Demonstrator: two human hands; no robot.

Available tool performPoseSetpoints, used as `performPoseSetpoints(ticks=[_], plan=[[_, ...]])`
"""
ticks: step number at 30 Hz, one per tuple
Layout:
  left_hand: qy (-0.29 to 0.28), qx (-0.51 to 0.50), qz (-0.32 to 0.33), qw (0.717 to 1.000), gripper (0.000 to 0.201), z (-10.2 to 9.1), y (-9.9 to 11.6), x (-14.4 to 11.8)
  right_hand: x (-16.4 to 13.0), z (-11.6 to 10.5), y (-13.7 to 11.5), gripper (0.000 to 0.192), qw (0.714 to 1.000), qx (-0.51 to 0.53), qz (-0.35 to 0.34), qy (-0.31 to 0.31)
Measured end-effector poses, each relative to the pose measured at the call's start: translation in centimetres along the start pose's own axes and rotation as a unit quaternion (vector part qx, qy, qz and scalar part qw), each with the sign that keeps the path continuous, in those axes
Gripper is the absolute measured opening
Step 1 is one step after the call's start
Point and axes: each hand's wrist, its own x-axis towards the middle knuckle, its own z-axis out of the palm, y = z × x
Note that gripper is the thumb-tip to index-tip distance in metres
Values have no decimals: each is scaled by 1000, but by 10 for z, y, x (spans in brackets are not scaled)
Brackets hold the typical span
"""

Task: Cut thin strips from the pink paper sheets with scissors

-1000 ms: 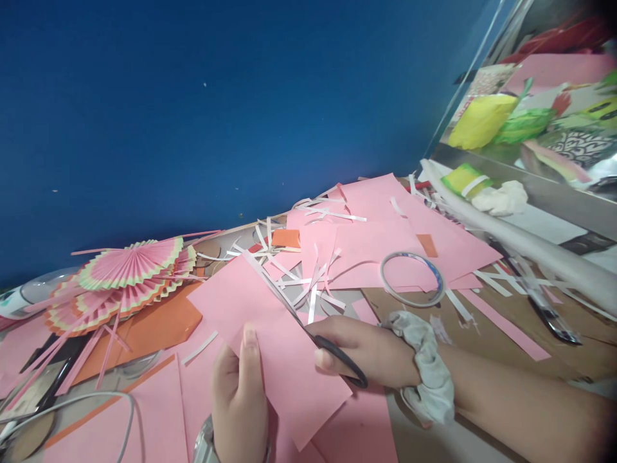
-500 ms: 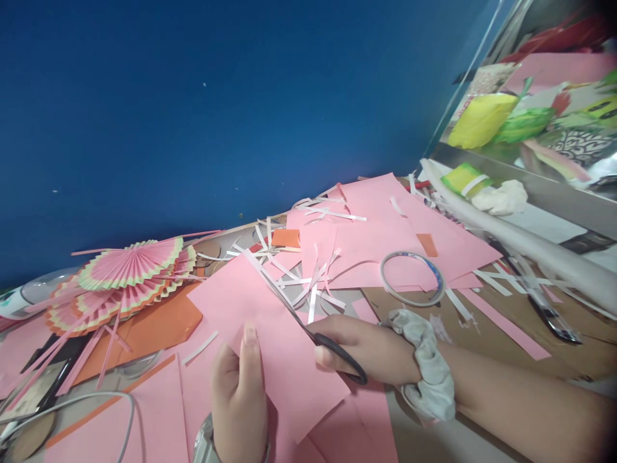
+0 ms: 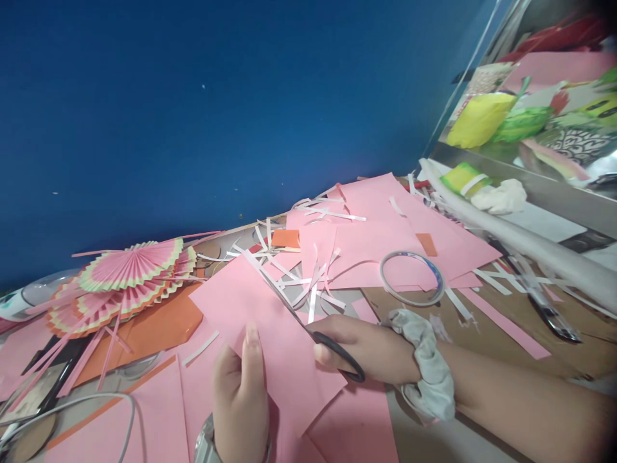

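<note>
A sheet of pink paper is pinched in my left hand, thumb on top and the other fingers hidden beneath. My right hand grips a pair of scissors with black handles. Their blades lie along the sheet's right edge, where a narrow white strip runs. Whether the blades are parted is hard to see. More pink sheets lie under my hands. Cut white paper strips are scattered just beyond the scissors.
Folded pink paper fans lie at the left on orange paper. A roll of tape rests on brown cardboard and pink sheets at the right. Near it are a box cutter and a long white tube. A blue wall stands behind.
The pink sheet's lower right corner has shifted slightly left and down. Both hands keep nearly the same place and grip.
</note>
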Motion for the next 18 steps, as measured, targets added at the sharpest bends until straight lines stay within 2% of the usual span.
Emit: performPoseSetpoints(ticks=[6, 11, 18], plan=[[-14, -9, -30, 999, 51, 0, 5, -3, 0, -1, 0, 51, 1000, 27, -3, -7], [-10, -2, -28, 1000, 56, 0, 4, -3, -1, -1, -3, 52, 999, 33, 23, -12], [-18, -14, -25, 999, 51, -1, 0, 0, -1, 0, -2, 52, 998, 59, 5, -19]])
